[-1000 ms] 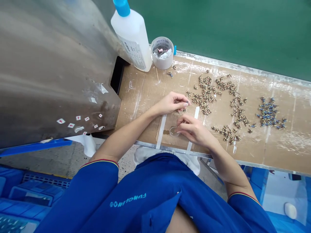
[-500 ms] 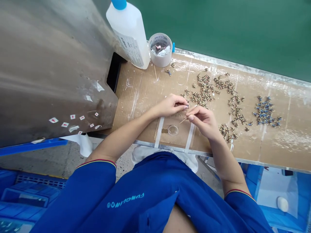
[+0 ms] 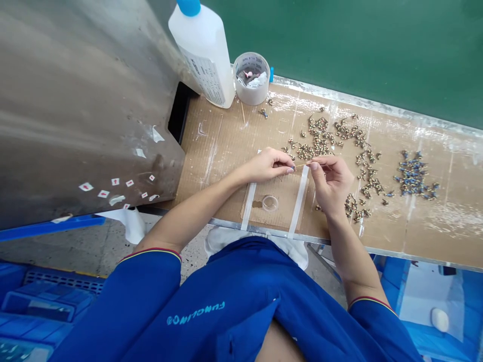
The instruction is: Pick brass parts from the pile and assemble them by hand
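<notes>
My left hand is pinched shut on a tiny part at its fingertips, above a cardboard sheet on the bench. My right hand is closed on a thin wooden stick whose tip points left and meets the part in my left fingers. A small clear round dish lies on the cardboard just below both hands, between two white tape strips. Several small brass parts lie scattered right behind my hands.
A white bottle with a blue cap and a tape roll holding scraps stand at the back left. A pile of blue parts lies at the right. A big metal housing fills the left. Blue crates sit below.
My right hand rose from the clear dish with the stick and swung it level, bringing its tip to my left fingertips. My left hand stayed nearly still.
</notes>
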Demonstrator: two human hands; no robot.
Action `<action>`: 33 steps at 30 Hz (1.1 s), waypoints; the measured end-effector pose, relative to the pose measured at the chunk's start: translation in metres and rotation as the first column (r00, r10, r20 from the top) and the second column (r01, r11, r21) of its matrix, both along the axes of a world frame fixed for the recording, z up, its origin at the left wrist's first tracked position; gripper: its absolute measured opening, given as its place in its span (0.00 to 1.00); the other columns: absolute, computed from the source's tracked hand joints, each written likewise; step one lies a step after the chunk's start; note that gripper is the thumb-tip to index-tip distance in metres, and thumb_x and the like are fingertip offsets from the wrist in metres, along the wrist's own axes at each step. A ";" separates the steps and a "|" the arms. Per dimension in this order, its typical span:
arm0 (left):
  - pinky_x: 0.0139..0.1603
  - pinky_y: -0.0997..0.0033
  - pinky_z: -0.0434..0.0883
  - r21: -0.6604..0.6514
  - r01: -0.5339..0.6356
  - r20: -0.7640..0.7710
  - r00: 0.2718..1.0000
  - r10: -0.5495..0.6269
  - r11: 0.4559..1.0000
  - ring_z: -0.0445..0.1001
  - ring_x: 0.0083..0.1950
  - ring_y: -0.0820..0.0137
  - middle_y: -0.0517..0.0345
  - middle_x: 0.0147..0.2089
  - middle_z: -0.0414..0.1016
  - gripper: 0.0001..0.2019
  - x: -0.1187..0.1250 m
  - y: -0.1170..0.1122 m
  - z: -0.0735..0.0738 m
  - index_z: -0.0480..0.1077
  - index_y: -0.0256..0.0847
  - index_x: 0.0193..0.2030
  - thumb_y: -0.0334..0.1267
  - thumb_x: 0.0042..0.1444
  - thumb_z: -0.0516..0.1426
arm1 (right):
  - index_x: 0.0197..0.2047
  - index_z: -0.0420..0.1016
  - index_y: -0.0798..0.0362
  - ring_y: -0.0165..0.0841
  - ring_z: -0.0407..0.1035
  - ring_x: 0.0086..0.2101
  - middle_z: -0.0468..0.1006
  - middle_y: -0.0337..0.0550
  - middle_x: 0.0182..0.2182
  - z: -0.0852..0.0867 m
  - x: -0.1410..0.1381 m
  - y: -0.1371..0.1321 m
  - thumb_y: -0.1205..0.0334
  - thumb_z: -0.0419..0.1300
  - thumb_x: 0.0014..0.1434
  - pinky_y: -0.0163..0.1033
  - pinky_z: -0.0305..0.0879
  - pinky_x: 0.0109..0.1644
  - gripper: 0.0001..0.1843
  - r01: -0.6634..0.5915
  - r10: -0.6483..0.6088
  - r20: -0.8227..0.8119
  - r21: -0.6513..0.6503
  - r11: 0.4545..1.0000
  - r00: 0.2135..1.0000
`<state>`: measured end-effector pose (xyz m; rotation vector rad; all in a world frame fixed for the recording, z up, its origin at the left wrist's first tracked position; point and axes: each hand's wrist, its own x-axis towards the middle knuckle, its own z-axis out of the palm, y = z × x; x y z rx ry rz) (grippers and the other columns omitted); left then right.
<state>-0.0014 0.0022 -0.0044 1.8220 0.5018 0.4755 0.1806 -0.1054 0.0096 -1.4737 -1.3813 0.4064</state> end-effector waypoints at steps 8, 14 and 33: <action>0.37 0.74 0.65 0.021 0.001 -0.010 1.000 0.000 1.000 0.70 0.31 0.74 0.56 0.32 0.80 0.06 0.001 0.000 0.000 0.82 0.36 0.37 0.33 0.59 0.61 | 0.40 0.78 0.48 0.34 0.75 0.32 0.81 0.41 0.32 0.000 0.001 0.000 0.42 0.62 0.69 0.41 0.73 0.35 0.18 0.001 0.000 0.034 -0.029 1.000 0.999; 0.37 0.73 0.65 0.034 0.019 -0.011 1.000 -0.018 0.999 0.70 0.32 0.74 0.55 0.33 0.80 0.07 0.000 0.001 -0.001 0.81 0.36 0.37 0.33 0.59 0.61 | 0.40 0.78 0.47 0.33 0.76 0.31 0.82 0.41 0.33 0.000 -0.002 -0.001 0.43 0.60 0.70 0.41 0.74 0.35 0.17 -0.014 0.015 0.097 -0.017 1.000 0.995; 0.37 0.74 0.66 0.035 0.023 0.014 1.000 -0.024 0.999 0.70 0.31 0.75 0.55 0.34 0.81 0.06 0.000 0.001 -0.002 0.82 0.36 0.39 0.31 0.58 0.62 | 0.38 0.76 0.47 0.34 0.77 0.34 0.83 0.42 0.34 0.001 -0.001 0.000 0.49 0.60 0.71 0.41 0.73 0.35 0.13 -0.096 0.089 0.127 0.044 0.994 0.988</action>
